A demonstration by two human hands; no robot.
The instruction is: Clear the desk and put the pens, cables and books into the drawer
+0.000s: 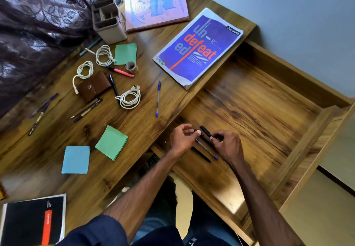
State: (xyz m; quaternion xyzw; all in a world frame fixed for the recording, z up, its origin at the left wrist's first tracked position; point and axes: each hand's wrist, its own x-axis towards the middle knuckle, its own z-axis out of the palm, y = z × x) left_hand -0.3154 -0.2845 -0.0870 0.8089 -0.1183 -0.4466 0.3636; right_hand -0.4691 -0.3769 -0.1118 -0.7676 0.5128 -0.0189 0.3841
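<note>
In the open drawer [269,101], lower centre of the frame, the left hand [181,139] and right hand [227,146] pinch a few pens [206,148]. Light, stiff and smooth, the pens could roll, so a mid-barrel grip looks best. Cables [128,96] and books [197,47] wait on the tabletop [144,130], upper left.

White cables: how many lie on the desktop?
3 white cables: one left of the upper green note pad, one running onto the brown pouch, one just right of that pouch. None visible in the drawer.
</note>
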